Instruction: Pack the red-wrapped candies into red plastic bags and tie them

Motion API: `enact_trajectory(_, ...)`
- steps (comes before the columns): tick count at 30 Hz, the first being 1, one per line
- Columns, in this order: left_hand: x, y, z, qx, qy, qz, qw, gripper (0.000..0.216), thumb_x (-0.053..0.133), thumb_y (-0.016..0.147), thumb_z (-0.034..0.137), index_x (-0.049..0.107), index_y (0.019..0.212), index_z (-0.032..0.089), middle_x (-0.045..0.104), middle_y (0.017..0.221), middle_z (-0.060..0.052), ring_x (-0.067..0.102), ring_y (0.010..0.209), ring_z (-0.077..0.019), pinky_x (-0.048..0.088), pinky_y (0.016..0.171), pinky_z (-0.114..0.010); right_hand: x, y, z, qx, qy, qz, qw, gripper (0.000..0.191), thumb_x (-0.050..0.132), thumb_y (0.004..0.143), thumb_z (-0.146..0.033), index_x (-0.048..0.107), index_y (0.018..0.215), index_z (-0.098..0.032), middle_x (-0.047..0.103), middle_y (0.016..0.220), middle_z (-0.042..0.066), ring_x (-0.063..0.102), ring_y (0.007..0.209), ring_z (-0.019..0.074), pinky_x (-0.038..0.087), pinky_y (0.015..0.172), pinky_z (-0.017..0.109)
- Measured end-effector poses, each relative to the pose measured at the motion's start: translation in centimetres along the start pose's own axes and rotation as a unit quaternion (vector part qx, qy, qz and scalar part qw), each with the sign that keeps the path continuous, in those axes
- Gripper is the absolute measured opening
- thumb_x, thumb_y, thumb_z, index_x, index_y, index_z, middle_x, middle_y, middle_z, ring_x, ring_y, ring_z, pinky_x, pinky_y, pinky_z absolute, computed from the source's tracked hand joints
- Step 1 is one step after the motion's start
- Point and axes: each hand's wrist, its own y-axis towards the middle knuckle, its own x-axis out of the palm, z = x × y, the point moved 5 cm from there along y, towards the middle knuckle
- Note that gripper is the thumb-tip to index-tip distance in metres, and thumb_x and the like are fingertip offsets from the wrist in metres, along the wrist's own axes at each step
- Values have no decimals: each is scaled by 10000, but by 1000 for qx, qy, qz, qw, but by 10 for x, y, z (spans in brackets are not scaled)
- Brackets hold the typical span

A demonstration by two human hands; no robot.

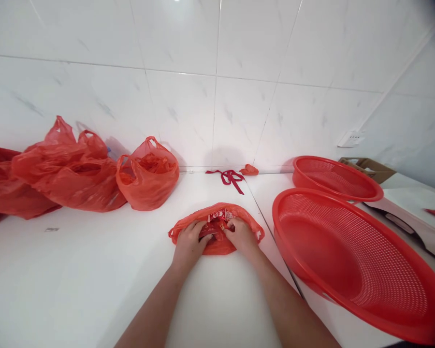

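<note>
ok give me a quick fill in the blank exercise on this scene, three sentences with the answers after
1. The left hand and right hand are at the opening of a red plastic bag on a smooth tabletop coloured ____.
2. The large, oval, perforated red plastic basket lies on the person's ____ side.
3. Of that bag and the narrow, looped dark-red ribbon, the one nearer the white tiled wall is the ____.

Missing words: white; right; ribbon
</note>
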Motion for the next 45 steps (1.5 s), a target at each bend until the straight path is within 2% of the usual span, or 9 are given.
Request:
enact_trajectory(9, -14, -1, 11, 22, 32, 109, 993, 341, 544, 806, 190, 589, 1138, 252, 611, 1165, -58, 551, 1052, -268, 408, 933, -472, -13, -10, -20, -52, 98, 77, 991, 89, 501, 738, -232, 439, 675, -220, 537, 655, -37, 495, 601, 123, 398, 581, 248)
enact_trajectory(13, -13, -2, 21, 54, -34, 76, 995, 441, 505, 865, 242, 461, 1303, 257, 595, 1220, -55, 520, 1134, -240, 389, 975, -441, -7, -14, -30, -91, 170, 34, 981, 54, 507, 741, -237, 458, 729, -219, 541, 712, -22, 506, 639, 127, 432, 624, 261)
enact_trajectory(17, -7, -3, 21, 53, -82, 25, 995, 512, 502, 880, 260, 373, 1376, 260, 607, 1205, -57, 517, 1137, -231, 384, 979, -444, 1, -17, -36, -115, 170, -36, 978, 79, 475, 721, -169, 467, 782, -220, 539, 732, -24, 500, 638, 124, 411, 588, 248)
enact_trajectory(19, -4, -4, 22, 56, -92, 7, 994, 466, 524, 866, 242, 442, 1325, 258, 643, 1127, -52, 549, 1076, -226, 390, 966, -444, 3, -19, -38, -127, 168, -54, 976, 126, 462, 706, -143, 468, 806, -220, 545, 754, -23, 506, 659, 125, 413, 603, 249)
enact_trajectory(23, -4, -3, 27, 58, -100, 0, 993, 225, 536, 836, 177, 621, 1030, 253, 677, 973, -27, 589, 943, -209, 414, 903, -419, 5, -21, -39, -126, 172, -75, 974, 190, 454, 686, -135, 476, 853, -223, 559, 799, -17, 512, 665, 125, 429, 625, 254)
enact_trajectory(35, -8, -3, 29, 41, -91, -8, 995, 145, 505, 811, 134, 607, 828, 235, 656, 809, -5, 582, 819, -188, 430, 848, -397, 8, -26, -44, -109, 164, -100, 975, 246, 443, 711, -134, 533, 921, -223, 609, 867, -8, 540, 672, 119, 454, 633, 250)
enact_trajectory(38, -10, -3, 25, 17, -96, 11, 995, 114, 523, 813, 156, 604, 828, 234, 657, 818, -1, 583, 828, -188, 435, 846, -391, 0, -20, -40, -118, 153, -57, 979, 221, 463, 736, -155, 565, 923, -216, 624, 888, 7, 575, 763, 139, 470, 697, 266)
enact_trajectory(42, -10, -3, 17, -24, -104, 47, 993, 102, 524, 824, 193, 615, 852, 229, 664, 849, -10, 595, 846, -197, 465, 821, -378, -17, -4, -21, -110, 98, 62, 987, 188, 445, 789, -174, 601, 892, -196, 640, 948, 40, 583, 911, 172, 463, 800, 302)
enact_trajectory(45, -11, -3, 14, -37, -101, 74, 991, 122, 519, 827, 212, 628, 881, 225, 667, 885, -21, 601, 868, -203, 480, 814, -378, -20, 5, -7, -84, 27, 93, 992, 229, 426, 809, -154, 612, 938, -193, 651, 984, 49, 576, 942, 186, 443, 859, 334)
